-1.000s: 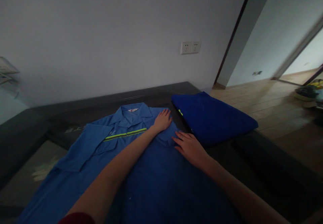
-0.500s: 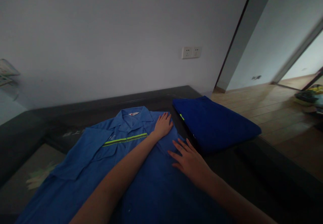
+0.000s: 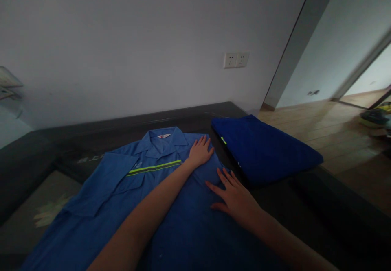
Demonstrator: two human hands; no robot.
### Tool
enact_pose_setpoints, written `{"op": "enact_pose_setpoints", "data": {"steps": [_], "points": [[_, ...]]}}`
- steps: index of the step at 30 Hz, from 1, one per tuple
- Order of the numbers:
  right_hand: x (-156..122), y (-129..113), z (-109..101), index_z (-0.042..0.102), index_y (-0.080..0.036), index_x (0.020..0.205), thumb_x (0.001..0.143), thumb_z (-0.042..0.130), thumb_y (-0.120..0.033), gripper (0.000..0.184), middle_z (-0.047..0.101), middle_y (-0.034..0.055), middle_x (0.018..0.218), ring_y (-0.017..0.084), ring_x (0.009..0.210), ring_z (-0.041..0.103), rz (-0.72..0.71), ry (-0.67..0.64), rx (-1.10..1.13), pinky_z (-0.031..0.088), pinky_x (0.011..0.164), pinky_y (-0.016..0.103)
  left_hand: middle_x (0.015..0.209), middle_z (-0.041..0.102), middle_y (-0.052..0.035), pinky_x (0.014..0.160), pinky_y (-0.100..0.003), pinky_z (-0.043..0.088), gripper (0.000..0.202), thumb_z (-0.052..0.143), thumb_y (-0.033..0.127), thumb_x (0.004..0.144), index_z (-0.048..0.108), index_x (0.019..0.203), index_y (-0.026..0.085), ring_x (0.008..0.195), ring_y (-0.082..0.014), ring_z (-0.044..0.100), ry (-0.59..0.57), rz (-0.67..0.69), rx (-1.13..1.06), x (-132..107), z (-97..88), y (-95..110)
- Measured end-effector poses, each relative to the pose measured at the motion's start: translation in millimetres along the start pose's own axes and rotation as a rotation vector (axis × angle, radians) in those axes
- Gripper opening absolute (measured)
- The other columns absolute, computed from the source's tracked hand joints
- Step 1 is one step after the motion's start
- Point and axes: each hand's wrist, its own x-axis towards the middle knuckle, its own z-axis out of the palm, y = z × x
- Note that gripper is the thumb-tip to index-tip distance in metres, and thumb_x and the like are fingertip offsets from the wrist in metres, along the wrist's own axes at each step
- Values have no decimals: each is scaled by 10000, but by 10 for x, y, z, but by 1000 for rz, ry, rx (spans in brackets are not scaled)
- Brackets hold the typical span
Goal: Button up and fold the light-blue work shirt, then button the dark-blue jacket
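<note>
The shirt [image 3: 186,218] lies under the left hand [image 3: 200,152], flat at its far right; the right hand [image 3: 240,202] angles in nearer. Both hands' fingers [image 3: 216,189] splay, gripping nothing.

A narrow strip of dark, smooth tabletop [image 3: 189,118] lies open between the collared mid-blue fabric shirt [image 3: 122,197] and the folded royal-blue cloth [image 3: 265,151], its near end crowded by the right hand [image 3: 240,197]. Behind the collar, passage is limited by the plain pale wall [image 3: 137,59]; the left forearm [image 3: 152,210] bars sideways travel across the shirt.
</note>
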Motion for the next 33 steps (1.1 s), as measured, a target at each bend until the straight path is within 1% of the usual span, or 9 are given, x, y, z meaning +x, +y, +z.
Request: {"op": "enact_pose_setpoints", "data": {"steps": [4,9,11,13,16,19,23,29,33], "points": [[-12,-10,49,488,-351,1333,728,688,-519,659,376,146,1457,402,1324,338,6,45,-18,247,1038,663,1508,297,-113,1146,-434,200,608,268,516,934,363,1413,154,1409,-241,218,3,-17,-13,3,14,-5],[-24,-29,27,525,-330,1310,742,670,-529,620,460,147,1401,398,1289,398,17,108,-38,248,1028,680,1497,320,-124,1143,-430,214,573,323,458,936,369,1404,132,1401,-244,241,54,0,-22,-25,-67,20],[-23,-47,-50,542,-292,1302,807,621,-483,536,521,143,1349,356,1256,459,20,155,-21,282,1045,638,1486,344,-123,1142,-422,221,522,330,392,944,397,1385,122,1396,-238,256,91,17,-21,-43,-130,67],[-11,-55,-130,557,-248,1291,881,545,-404,439,556,132,1316,298,1232,500,3,203,13,332,1065,557,1453,404,-117,1136,-411,243,476,316,329,950,436,1358,115,1374,-232,304,93,41,-29,-61,-183,128],[25,-24,-162,570,-194,1277,921,480,-348,398,537,119,1340,258,1267,468,-40,234,65,360,1081,477,1419,453,-112,1122,-439,268,457,320,308,949,461,1340,120,1344,-248,354,64,68,-29,-85,-202,200],[67,56,-79,527,-162,1315,902,512,-387,471,476,122,1394,265,1321,394,-66,192,106,361,1084,473,1446,413,-117,1121,-475,251,463,347,349,942,460,1344,149,1359,-265,325,54,49,4,-106,-157,203],[91,148,20,460,-141,1364,901,513,-398,533,432,129,1424,244,1337,370,-113,104,123,350,1097,436,1449,411,-108,1118,-453,266,490,347,395,938,435,1364,170,1360,-254,326,28,25,-6,-124,-95,141],[76,124,-22,461,-312,1362,855,560,-472,540,376,98,1464,315,1359,306,-92,-21,97,325,1084,520,1483,358,-84,1144,-476,200,561,303,453,935,365,1414,169,1396,-243,250,21,34,-6,-121,-42,96],[81,109,-32,466,-338,1355,832,556,-532,565,335,104,1485,347,1368,267,-82,-92,97,291,1092,534,1512,303,-61,1143,-491,186,573,278,478,931,334,1432,206,1411,-240,210,13,18,9,-109,-4,90]]}}
